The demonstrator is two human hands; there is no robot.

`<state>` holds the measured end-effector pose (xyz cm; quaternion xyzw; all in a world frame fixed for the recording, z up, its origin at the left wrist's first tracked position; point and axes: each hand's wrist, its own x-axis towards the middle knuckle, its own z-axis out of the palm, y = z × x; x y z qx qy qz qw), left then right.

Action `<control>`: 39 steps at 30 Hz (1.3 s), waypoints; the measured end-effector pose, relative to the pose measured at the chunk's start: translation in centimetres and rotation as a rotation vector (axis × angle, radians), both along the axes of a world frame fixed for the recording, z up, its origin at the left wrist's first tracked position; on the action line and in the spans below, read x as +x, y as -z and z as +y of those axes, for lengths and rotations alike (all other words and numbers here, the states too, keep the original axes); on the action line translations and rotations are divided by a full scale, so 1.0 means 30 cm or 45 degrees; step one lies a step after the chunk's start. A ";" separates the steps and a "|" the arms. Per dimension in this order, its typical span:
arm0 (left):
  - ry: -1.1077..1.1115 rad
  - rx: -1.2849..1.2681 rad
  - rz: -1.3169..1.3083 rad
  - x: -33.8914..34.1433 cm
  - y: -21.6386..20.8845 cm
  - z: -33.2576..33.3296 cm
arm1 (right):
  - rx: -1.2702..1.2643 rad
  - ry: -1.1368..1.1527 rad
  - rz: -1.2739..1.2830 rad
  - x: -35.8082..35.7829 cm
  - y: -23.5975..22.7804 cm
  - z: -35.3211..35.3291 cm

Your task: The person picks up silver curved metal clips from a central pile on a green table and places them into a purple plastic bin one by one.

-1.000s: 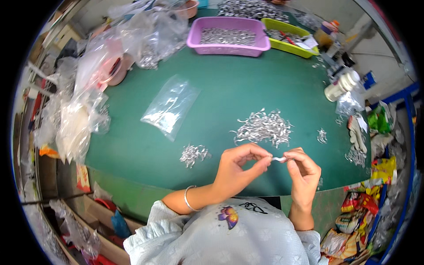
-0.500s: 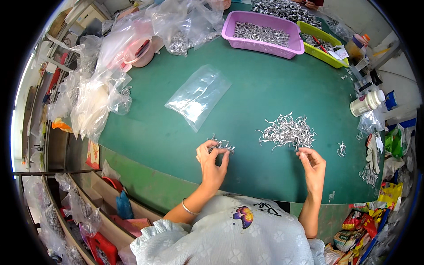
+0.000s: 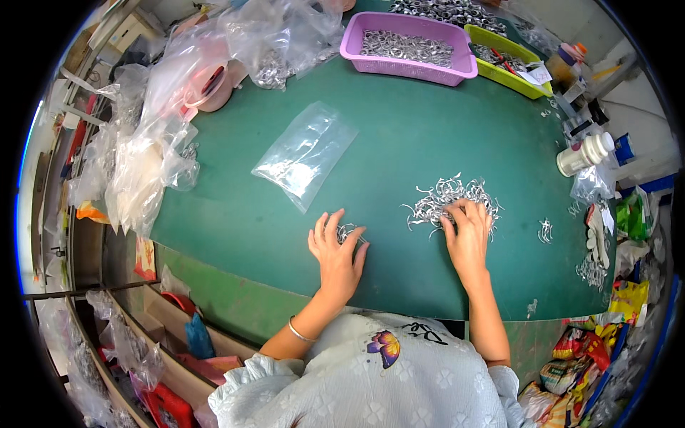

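On the green tabletop lies a loose heap of small curved silver metal pieces (image 3: 432, 210). My right hand (image 3: 469, 239) reaches into it, fingers bent and drawn together on some of the pieces; its fingertips are partly hidden. A smaller cluster of the same pieces (image 3: 347, 232) sits to the left, beside my left hand (image 3: 337, 257). That hand is open, its fingers spread over the table around the cluster, with thumb and index finger at its near edge. Beyond it a clear plastic bag (image 3: 307, 153) lies flat.
A purple basket (image 3: 410, 71) and a lime-green basket (image 3: 510, 76) of metal parts stand at the back. Stuffed plastic bags (image 3: 153, 167) and a pink bowl (image 3: 214, 96) line the left. A white bottle (image 3: 585, 155) and a few loose pieces (image 3: 545, 230) lie right.
My right hand has moved from the heap's near right edge up and left into it. My left hand has gone from a pinch at the small cluster to spread fingers. The view shifted slightly.
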<state>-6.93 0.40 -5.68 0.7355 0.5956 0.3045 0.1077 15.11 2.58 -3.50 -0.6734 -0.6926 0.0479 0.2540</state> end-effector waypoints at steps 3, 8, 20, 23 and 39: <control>-0.039 -0.079 0.066 -0.013 0.009 0.002 | 0.089 -0.020 -0.169 -0.019 0.049 0.021; -0.153 -0.071 0.014 -0.056 0.041 -0.009 | 0.154 -0.045 -0.092 -0.004 0.049 0.006; 0.443 -0.273 -0.885 0.157 -0.154 0.031 | -0.249 0.122 2.199 0.029 -0.083 -0.102; 0.566 -0.312 -1.142 0.230 -0.199 0.038 | -0.258 0.035 2.250 0.013 -0.126 -0.133; 0.678 -0.903 -1.801 0.231 -0.282 0.033 | 0.147 -0.143 1.662 -0.019 -0.230 -0.203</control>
